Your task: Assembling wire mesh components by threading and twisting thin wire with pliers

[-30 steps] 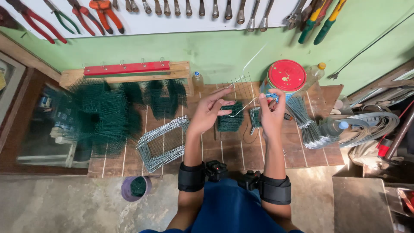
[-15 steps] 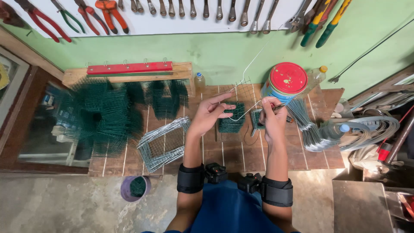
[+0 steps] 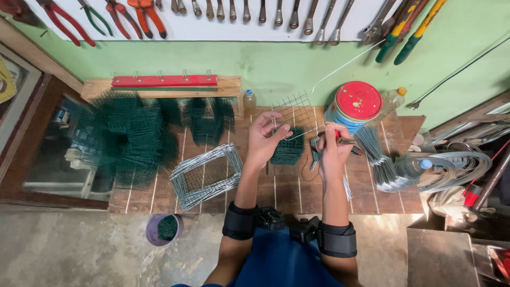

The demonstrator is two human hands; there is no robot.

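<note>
1. Left hand (image 3: 264,139) pinches the wire mesh square (image 3: 294,112), held tilted above the bench (image 3: 372,196).
2. Right hand (image 3: 332,148) is clamped on pliers (image 3: 342,139) at the mesh's lower edge.
3. Red-lidded can (image 3: 357,103) stands just beside them.

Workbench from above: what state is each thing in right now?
Left hand: pinching the wire mesh panel, raised and tilted.
Right hand: gripping a red-handled tool.
Tin: red lid on.
Bottle: capped, upright.
Wire frames: stacked flat.
Purple cup: holds green bits.
</note>
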